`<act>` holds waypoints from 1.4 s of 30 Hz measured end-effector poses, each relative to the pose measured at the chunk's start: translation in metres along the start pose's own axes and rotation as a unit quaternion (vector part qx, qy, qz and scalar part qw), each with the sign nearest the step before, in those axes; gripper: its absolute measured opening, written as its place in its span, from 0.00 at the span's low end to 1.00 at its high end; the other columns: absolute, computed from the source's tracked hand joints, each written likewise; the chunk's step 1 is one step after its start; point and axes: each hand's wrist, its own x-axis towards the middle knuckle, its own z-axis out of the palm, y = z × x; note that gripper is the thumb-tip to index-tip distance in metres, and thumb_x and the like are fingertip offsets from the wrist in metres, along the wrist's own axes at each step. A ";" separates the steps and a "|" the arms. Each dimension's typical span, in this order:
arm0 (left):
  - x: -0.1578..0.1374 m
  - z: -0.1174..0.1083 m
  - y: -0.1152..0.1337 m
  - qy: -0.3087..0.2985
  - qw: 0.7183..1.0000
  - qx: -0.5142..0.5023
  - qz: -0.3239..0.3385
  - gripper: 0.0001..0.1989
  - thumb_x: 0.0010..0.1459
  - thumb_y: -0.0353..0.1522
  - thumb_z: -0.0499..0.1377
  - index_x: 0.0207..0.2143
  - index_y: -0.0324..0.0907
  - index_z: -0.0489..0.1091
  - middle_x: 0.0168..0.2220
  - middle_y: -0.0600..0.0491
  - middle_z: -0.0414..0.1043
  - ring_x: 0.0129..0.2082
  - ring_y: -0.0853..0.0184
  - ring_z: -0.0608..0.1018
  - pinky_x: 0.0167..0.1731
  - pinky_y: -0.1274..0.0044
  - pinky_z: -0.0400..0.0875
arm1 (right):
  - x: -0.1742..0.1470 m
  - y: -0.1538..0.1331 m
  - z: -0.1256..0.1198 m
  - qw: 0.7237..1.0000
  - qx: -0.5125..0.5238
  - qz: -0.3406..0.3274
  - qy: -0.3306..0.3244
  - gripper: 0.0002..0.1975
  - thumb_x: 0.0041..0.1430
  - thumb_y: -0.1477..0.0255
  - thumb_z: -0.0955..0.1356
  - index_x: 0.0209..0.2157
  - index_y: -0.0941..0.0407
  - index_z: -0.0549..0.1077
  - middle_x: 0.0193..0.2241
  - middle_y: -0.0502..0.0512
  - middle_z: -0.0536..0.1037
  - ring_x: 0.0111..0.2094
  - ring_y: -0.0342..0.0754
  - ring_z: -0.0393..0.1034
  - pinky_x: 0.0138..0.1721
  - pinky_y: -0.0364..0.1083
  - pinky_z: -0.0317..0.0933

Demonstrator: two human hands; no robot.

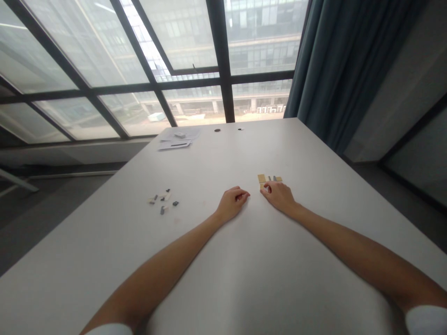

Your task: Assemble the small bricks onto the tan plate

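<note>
Head view: right hand [279,195] is at the tan pieces [261,178], right of center on the white table [216,260]. Thumb and index curl into a ring, tips at the near-left edge of the cluster; can't tell if they grip a piece or only touch it. Gray piece [274,178] sits in the same cluster, just beyond the knuckles. Left hand [231,204] is left of the cluster, apart from it, fingers curled, tips together; can't tell if anything's pinched. Loose bits [162,211], gray, black and off-white, lie scattered well left of it. Papers [174,144] at far-left corner.
</note>
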 end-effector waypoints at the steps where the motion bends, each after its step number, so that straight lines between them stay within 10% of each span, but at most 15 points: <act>1: 0.000 0.000 0.000 0.001 1.000 0.000 0.000 0.11 0.63 0.32 0.57 0.36 0.40 0.80 0.28 0.54 0.70 0.28 0.71 0.69 0.30 0.78 0.61 | 0.000 0.000 0.000 1.000 0.001 -0.002 0.000 0.13 0.63 0.61 0.67 0.41 0.55 0.78 0.34 0.57 0.81 0.36 0.51 0.74 0.37 0.45 0.61; 42: 0.000 0.001 0.000 0.001 1.000 0.002 0.004 0.12 0.63 0.34 0.57 0.36 0.41 0.80 0.29 0.53 0.70 0.28 0.71 0.70 0.30 0.78 0.62 | -0.001 -0.004 0.002 1.000 -0.010 0.026 0.014 0.13 0.62 0.60 0.67 0.38 0.54 0.78 0.33 0.57 0.81 0.36 0.53 0.75 0.37 0.47 0.62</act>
